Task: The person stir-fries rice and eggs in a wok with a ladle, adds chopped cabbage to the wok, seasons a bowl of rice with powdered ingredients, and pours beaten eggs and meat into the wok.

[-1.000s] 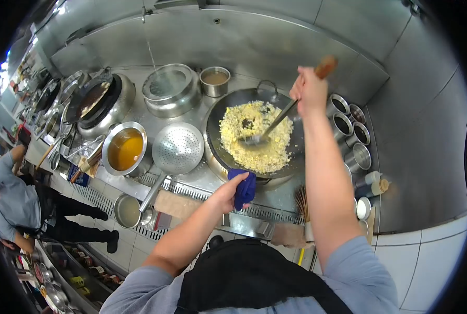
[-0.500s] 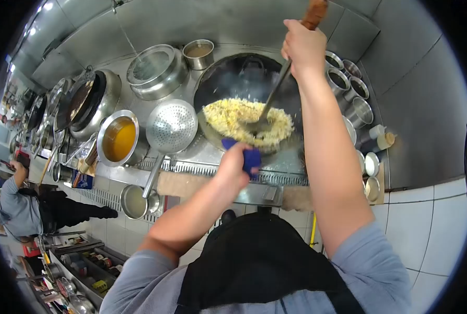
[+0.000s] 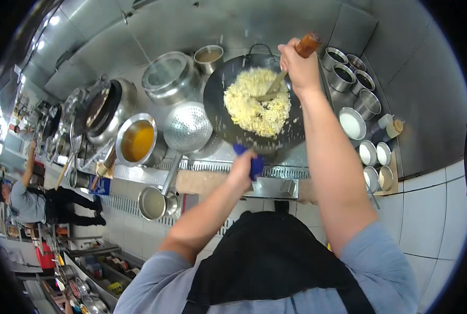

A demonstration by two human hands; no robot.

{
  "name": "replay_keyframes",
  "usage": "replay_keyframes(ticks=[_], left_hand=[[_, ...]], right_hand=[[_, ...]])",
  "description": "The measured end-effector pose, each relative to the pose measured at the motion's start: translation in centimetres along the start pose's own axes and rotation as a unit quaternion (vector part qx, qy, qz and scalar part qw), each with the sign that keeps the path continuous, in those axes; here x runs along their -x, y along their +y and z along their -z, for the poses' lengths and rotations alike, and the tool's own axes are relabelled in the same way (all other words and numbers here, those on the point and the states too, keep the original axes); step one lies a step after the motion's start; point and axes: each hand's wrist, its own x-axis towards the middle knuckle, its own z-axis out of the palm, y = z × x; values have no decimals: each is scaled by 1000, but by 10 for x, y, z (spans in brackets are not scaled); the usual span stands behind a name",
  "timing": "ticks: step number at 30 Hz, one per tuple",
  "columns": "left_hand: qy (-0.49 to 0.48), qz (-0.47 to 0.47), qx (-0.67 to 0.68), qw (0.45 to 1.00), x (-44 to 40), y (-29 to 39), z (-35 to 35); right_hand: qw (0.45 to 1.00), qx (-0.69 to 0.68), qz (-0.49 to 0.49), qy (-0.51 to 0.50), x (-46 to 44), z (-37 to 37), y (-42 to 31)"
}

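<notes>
two hands [image 3: 246, 166] grip a blue cloth and a ladle [image 3: 308, 45] beside the steel wall [image 3: 254, 26].

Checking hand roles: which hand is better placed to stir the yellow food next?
Probably the right hand, holding a wooden-handled metal utensil in the food. The left hand holds blue cloth beside the black wok.
</notes>
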Motion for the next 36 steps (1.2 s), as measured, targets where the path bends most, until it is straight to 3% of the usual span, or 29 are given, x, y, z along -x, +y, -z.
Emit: replay_keyframes(ticks=[2,3,7,9,11,14,15,16,19,20,22,24,26,28,32,34,36], left_hand=[[21,56,-64,996,7,-33,29],[41,129,-99,986,22,-31,32],[-7,77,6,997,56,33,-16],[-29,3,55,998,33,61,-33],[3,10,18,1000,9,33,-15],[27,6,-62,998,-8,-32,34],[14,107,-96,989,-1,-39,46],[32,88,-116,989,9,-43,48],[26,66,-30,997,63,17,-8],[21,61,0,998,67,46,-25],[-37,9,40,998,23,66,-23],[33,-13,-11,999,19,35,-13],[29,41,-31,998,4,-11,22],[1,136,-107,985,7,-33,49],[5,53,-22,998,65,31,-16],[-23,-7,54,998,38,63,-32],[-35,-19,10,999,11,48,-15]], right_hand=[[998,-35,22,-56,-9,3,-36],[995,-46,47,-69,-8,1,-58],[990,-74,43,-109,36,-3,-97],[993,-28,-26,-108,45,-3,-44],[988,-13,-76,-133,30,5,-6],[990,38,-21,-134,11,6,-24],[989,48,21,-137,17,-4,-55],[986,59,63,-140,23,-10,-83],[986,4,116,-119,51,-8,-113],[988,4,104,-117,56,-6,-95],[988,48,-62,-134,52,-2,-36],[992,64,-54,-94,30,7,-2],[996,75,-36,-41,16,7,-9],[993,29,30,-107,11,-4,-58],[991,-3,50,-125,46,-6,-103],[989,-47,-24,-135,51,-10,-63],[994,39,-52,-89,34,0,5]])
